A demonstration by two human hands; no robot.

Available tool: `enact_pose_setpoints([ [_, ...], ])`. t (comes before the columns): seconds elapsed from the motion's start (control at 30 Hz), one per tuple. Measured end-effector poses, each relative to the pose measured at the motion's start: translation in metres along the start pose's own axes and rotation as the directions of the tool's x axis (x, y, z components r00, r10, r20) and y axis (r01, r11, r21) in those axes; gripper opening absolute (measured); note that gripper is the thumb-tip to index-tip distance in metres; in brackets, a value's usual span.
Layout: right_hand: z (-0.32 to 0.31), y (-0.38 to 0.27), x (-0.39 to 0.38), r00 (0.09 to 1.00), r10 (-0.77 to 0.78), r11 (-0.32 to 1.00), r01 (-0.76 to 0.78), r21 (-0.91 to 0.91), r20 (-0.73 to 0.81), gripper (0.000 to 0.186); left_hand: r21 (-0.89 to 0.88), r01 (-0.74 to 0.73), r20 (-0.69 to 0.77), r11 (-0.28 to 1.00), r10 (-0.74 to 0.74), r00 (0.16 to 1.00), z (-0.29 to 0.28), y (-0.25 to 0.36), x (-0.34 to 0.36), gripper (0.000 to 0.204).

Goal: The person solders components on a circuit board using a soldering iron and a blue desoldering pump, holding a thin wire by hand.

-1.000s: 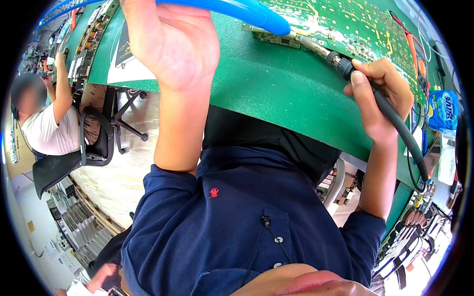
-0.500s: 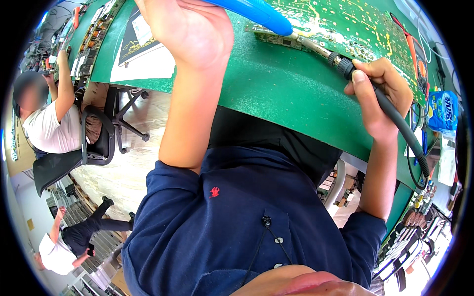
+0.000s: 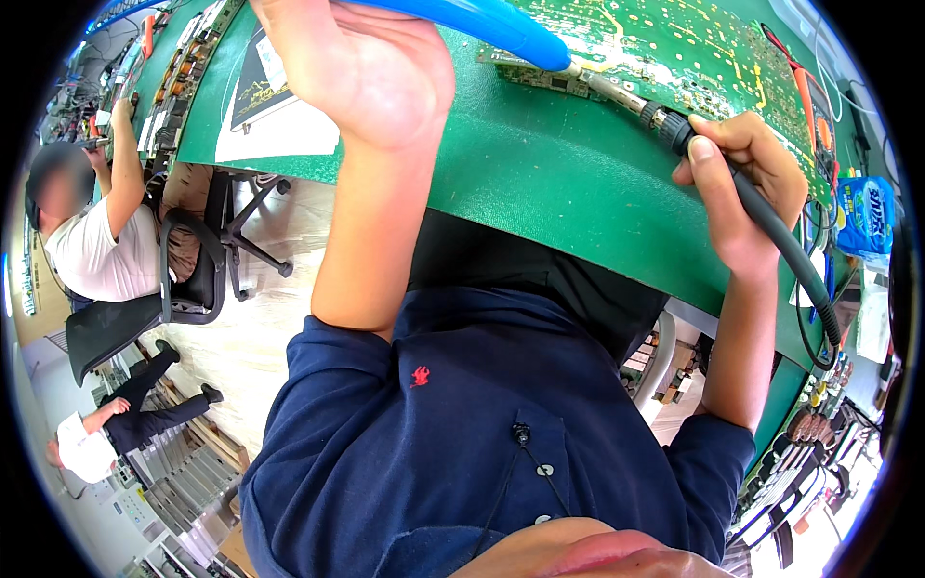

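At the top, my left hand (image 3: pixel 371 77) is closed round a blue solder sucker (image 3: pixel 491 31); its fingers are partly cut off by the picture's edge. My right hand (image 3: pixel 742 178) grips a soldering iron (image 3: pixel 665 125) by its dark handle, thumb and fingers near the collar. The iron's metal tip meets the blue tool's front end over the near edge of a green circuit board (image 3: pixel 694 63). The board lies on a green-topped table (image 3: pixel 540 173). From the iron's handle a thick black cable curves down to the right.
A black notebook (image 3: pixel 255 91) and white paper (image 3: pixel 279 140) lie left on the table. Orange-handled tools (image 3: pixel 805 91) and a blue packet (image 3: pixel 864 217) are at the right. A person (image 3: pixel 106 241) sits by an office chair (image 3: pixel 202 275) at left; another person (image 3: pixel 106 433) is behind.
My left hand and the blue tool have shifted very slightly left. The right hand and iron stay almost still. The person in the back has moved along with changed legs.
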State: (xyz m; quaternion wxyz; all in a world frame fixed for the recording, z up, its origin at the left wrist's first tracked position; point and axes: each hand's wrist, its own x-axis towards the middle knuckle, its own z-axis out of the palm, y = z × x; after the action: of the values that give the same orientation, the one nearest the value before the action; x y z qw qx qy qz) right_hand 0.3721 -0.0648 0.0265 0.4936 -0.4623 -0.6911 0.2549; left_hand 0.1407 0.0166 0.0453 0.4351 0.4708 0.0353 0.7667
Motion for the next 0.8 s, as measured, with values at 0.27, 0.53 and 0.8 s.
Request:
enact_pose_setpoints([
  [0.27,0.001,-0.001,0.001,1.000,-0.008,1.000,0.008,-0.003,0.003,0.005,0.044,-0.024,0.036,0.999,0.023,0.999,-0.006,-0.002,0.000,0.029],
  [0.53,0.001,-0.002,0.001,1.000,0.007,1.000,-0.007,0.006,-0.001,0.005,0.030,-0.025,0.048,0.999,0.024,0.999,-0.001,-0.003,-0.002,0.030],
  [0.8,0.000,0.002,0.002,1.000,0.010,1.000,-0.010,-0.011,0.011,0.006,0.000,-0.040,0.046,0.999,0.040,0.998,0.004,-0.001,-0.007,0.028],
])
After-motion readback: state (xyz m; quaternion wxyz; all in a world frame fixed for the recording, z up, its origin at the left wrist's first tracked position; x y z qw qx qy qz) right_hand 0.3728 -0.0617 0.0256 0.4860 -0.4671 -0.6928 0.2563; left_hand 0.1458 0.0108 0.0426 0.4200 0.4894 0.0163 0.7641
